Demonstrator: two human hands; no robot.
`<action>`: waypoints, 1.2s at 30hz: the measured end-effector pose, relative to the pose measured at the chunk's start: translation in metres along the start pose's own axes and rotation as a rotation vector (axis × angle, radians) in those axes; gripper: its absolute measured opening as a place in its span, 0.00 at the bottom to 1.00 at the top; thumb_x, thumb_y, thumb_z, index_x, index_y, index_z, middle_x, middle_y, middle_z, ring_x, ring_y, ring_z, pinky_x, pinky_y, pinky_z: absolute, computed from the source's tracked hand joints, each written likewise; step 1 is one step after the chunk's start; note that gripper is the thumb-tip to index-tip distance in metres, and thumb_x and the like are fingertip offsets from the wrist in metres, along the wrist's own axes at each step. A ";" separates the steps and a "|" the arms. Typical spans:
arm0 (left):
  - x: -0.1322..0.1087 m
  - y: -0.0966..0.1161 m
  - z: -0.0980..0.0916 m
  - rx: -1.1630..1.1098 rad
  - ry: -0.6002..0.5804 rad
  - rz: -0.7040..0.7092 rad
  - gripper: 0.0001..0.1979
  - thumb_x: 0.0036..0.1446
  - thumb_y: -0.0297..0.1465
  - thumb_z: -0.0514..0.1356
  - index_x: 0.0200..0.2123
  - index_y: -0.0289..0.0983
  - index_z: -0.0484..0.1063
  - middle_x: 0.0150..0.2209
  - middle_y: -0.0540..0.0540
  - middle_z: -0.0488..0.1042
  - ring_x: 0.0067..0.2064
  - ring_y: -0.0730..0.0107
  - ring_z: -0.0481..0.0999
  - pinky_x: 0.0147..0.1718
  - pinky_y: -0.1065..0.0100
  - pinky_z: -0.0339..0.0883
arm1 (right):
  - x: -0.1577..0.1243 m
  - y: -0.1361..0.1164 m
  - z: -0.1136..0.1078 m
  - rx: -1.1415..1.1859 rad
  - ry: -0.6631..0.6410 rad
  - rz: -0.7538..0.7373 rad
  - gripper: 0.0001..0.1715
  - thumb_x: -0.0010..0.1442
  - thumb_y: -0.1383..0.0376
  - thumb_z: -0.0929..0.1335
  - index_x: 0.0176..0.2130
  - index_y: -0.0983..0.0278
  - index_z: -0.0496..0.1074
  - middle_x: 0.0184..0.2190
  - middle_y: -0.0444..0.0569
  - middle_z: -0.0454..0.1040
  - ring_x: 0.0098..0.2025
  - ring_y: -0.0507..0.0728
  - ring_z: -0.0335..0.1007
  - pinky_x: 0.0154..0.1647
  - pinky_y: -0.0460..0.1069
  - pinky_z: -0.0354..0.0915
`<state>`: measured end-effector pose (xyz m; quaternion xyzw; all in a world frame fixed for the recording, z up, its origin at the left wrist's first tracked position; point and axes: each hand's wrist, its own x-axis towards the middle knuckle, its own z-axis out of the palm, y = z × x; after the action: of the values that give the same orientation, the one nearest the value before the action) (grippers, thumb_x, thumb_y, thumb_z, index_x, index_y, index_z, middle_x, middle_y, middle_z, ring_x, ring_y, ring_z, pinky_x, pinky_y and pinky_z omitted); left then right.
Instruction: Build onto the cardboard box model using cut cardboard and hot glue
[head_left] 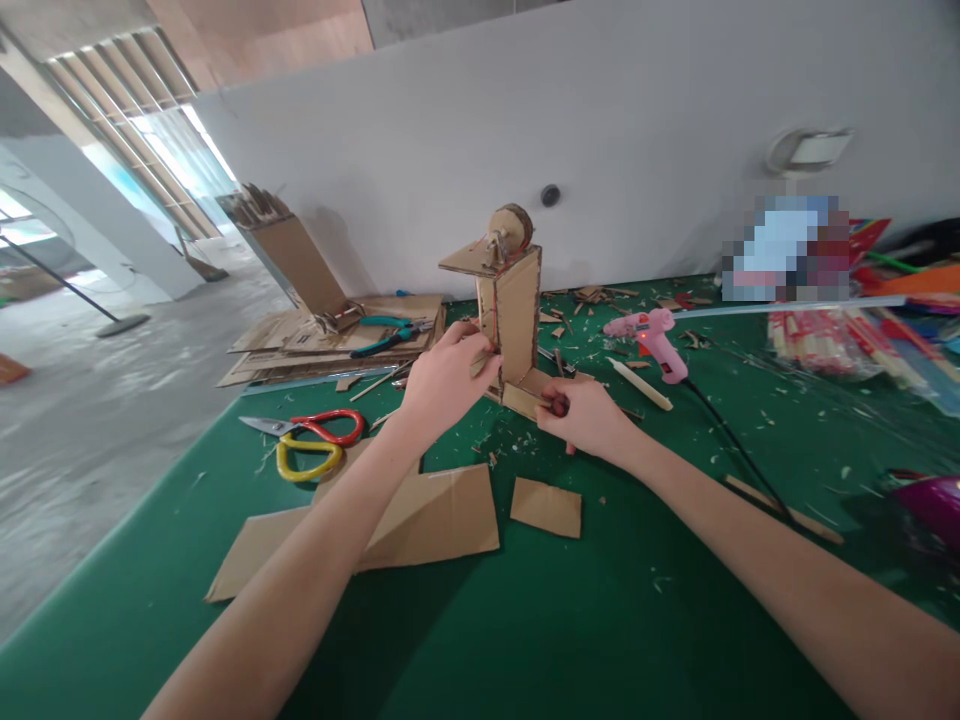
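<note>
A small upright cardboard tower (516, 310) with a round cardboard wheel (511, 229) on top stands on the green table (600, 620). My left hand (444, 380) is closed on the tower's left edge, pinching a small cardboard piece against it. My right hand (589, 415) rests at the tower's base, its fingers closed round a small dark red-brown tool (559, 405) whose kind I cannot make out.
A pink glue gun (654, 338) with a black cord and a glue stick (640, 384) lie right of the tower. Scissors (315, 440) lie at the left, teal pliers (390, 335) on stacked cardboard behind. Flat cardboard pieces (442, 515) lie near me. Scraps litter the table.
</note>
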<state>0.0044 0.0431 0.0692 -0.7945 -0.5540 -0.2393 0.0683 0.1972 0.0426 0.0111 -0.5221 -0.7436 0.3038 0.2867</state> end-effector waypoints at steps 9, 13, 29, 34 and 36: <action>0.001 -0.002 0.002 -0.025 -0.005 -0.001 0.10 0.61 0.37 0.52 0.36 0.41 0.70 0.49 0.48 0.71 0.45 0.62 0.74 0.42 0.62 0.67 | -0.001 -0.001 0.000 0.028 -0.011 0.031 0.09 0.51 0.60 0.66 0.25 0.63 0.63 0.19 0.41 0.66 0.11 0.48 0.61 0.09 0.45 0.56; 0.001 -0.003 0.002 -0.027 -0.001 -0.004 0.10 0.61 0.37 0.52 0.36 0.41 0.70 0.47 0.48 0.71 0.43 0.62 0.75 0.40 0.62 0.67 | -0.002 -0.002 0.000 0.018 -0.011 0.025 0.10 0.52 0.59 0.66 0.26 0.63 0.65 0.19 0.41 0.65 0.11 0.48 0.61 0.09 0.44 0.54; 0.001 -0.004 0.003 0.019 0.011 -0.014 0.11 0.61 0.38 0.52 0.36 0.41 0.71 0.44 0.48 0.72 0.38 0.64 0.75 0.34 0.64 0.66 | -0.001 0.008 0.009 -0.134 0.145 -0.224 0.13 0.55 0.60 0.65 0.23 0.62 0.63 0.18 0.41 0.63 0.21 0.50 0.59 0.25 0.47 0.56; 0.001 -0.005 0.004 0.025 0.018 -0.007 0.10 0.61 0.38 0.52 0.36 0.41 0.71 0.43 0.48 0.72 0.36 0.65 0.75 0.33 0.65 0.65 | -0.001 0.009 0.010 -0.135 0.129 -0.226 0.12 0.56 0.60 0.65 0.24 0.62 0.63 0.19 0.42 0.64 0.22 0.50 0.59 0.25 0.46 0.55; 0.001 -0.005 0.003 0.028 0.012 -0.009 0.10 0.61 0.38 0.52 0.36 0.41 0.71 0.43 0.48 0.72 0.36 0.65 0.75 0.34 0.64 0.65 | -0.001 0.009 0.010 -0.146 0.127 -0.215 0.11 0.56 0.61 0.65 0.24 0.62 0.64 0.19 0.42 0.65 0.22 0.50 0.60 0.25 0.46 0.55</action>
<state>0.0015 0.0473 0.0661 -0.7893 -0.5606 -0.2366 0.0817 0.1955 0.0424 -0.0027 -0.4770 -0.7958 0.1828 0.3252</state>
